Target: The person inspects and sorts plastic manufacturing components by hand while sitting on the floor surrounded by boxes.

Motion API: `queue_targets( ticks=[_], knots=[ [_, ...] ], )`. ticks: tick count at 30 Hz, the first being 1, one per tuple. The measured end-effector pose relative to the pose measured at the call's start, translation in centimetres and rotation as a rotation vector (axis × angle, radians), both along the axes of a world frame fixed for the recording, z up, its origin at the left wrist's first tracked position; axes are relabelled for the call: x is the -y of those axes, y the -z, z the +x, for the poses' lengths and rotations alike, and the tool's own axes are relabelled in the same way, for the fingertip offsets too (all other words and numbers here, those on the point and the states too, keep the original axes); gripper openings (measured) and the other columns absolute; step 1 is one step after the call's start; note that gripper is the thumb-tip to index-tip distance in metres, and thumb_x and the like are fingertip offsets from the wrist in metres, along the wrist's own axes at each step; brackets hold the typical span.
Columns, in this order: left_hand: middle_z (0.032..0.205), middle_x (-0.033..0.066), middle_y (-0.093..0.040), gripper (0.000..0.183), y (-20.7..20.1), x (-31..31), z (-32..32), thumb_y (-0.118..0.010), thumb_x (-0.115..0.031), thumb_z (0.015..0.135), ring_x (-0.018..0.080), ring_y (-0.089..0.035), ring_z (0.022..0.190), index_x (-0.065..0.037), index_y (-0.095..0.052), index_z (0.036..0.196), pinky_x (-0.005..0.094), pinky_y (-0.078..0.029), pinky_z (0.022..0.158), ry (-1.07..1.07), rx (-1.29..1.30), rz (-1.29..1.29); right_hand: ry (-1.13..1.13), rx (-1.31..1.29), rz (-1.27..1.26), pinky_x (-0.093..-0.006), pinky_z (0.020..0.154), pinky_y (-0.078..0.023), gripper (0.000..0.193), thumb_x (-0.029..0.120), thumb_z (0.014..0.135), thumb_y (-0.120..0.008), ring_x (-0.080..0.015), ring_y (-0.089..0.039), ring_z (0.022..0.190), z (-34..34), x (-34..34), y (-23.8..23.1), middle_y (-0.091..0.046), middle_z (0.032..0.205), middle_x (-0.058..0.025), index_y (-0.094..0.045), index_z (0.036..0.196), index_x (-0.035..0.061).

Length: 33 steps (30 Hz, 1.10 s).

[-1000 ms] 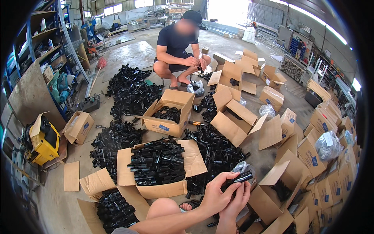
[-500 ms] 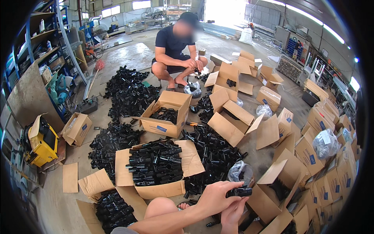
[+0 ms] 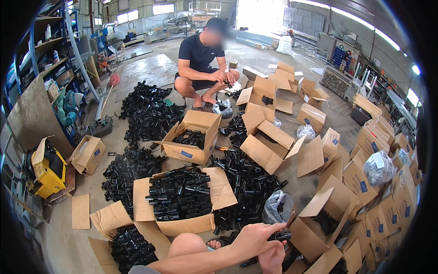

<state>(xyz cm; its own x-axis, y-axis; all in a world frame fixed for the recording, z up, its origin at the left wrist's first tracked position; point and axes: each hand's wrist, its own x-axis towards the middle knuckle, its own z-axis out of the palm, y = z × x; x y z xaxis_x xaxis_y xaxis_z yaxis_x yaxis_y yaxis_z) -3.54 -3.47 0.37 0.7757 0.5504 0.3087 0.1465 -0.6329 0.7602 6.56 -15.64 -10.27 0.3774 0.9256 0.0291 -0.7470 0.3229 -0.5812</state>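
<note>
A short black tubular fitting is held between my two hands near the lower edge. From above, my left hand grips it, the forearm reaching in from the lower left. Beneath it, my right hand pinches the same fitting; some fingers are hidden. Just beyond lies a clear plastic bag. To the left, an open carton is heaped with similar black fittings, and more of them fill another carton at the lower left. An open carton with black parts inside stands right of my hands.
Loose piles of black fittings cover the floor ahead. A person squats opposite, handling a small black part. An open carton stands between us, stacked cartons line the right, and a yellow machine sits left.
My hands have shifted slightly down and left with the fitting, which shows less of itself now. The person opposite has lifted their hands a little. The whole view has shifted slightly.
</note>
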Motion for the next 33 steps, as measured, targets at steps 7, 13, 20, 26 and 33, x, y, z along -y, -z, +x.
queue_targets(
  ticks=[7,13,20,26,33],
  knots=[
    [0.096,0.0038,-0.076,0.045,-0.3,-0.1,-0.2,-0.079,-0.033,0.082,0.0247,-0.072,0.08,-0.015,-0.07,0.122,0.0342,-0.057,0.071,-0.059,-0.022,0.0,0.055,0.018,0.031,-0.0441,0.117,-0.035,0.05,0.039,0.102,-0.056,-0.0218,-0.042,0.141,-1.1,-0.5,-0.9,-0.047,0.149,-0.002,-0.045,0.146,0.017],
    [0.098,0.0112,-0.073,0.043,-0.4,0.8,3.8,-0.085,-0.028,0.072,0.0321,-0.069,0.091,-0.009,-0.072,0.108,0.0391,-0.054,0.08,-0.019,0.132,0.105,0.375,-0.077,-0.286,-0.0342,0.094,-0.052,0.027,0.013,0.1,-0.06,-0.0188,-0.066,0.102,2.0,2.1,-1.7,-0.067,0.116,-0.0065,-0.058,0.125,0.005],
    [0.118,0.0155,-0.071,0.036,-0.7,1.1,1.3,-0.069,-0.006,0.093,0.0214,-0.068,0.109,0.0,-0.064,0.129,0.0315,-0.054,0.086,-0.13,0.022,-0.095,0.786,0.086,-0.63,-0.0313,0.084,-0.054,0.032,0.037,0.098,-0.068,-0.0158,-0.068,0.088,9.6,15.1,-8.0,-0.072,0.095,-0.0052,-0.066,0.107,0.0066],
    [0.118,0.0148,-0.071,0.033,-1.5,1.9,1.6,-0.064,-0.007,0.097,0.0203,-0.068,0.109,0.0,-0.065,0.129,0.0308,-0.053,0.088,-0.049,-0.058,-0.207,1.531,0.425,-0.917,-0.0314,0.081,-0.052,0.032,0.032,0.098,-0.068,-0.0158,-0.066,0.091,15.9,34.2,-11.4,-0.07,0.101,-0.0067,-0.066,0.108,0.002],
    [0.113,0.0109,-0.073,0.031,0.0,1.4,2.9,-0.063,-0.017,0.101,0.0122,-0.067,0.098,-0.003,-0.066,0.129,0.0246,-0.051,0.081,-0.009,-0.1,-0.127,1.771,0.825,-2.045,-0.0422,0.089,-0.053,0.046,0.041,0.09,-0.073,-0.0341,-0.07,0.1,25.1,47.4,-2.6,-0.073,0.102,-0.0202,-0.066,0.104,-0.0016]
  ],
)
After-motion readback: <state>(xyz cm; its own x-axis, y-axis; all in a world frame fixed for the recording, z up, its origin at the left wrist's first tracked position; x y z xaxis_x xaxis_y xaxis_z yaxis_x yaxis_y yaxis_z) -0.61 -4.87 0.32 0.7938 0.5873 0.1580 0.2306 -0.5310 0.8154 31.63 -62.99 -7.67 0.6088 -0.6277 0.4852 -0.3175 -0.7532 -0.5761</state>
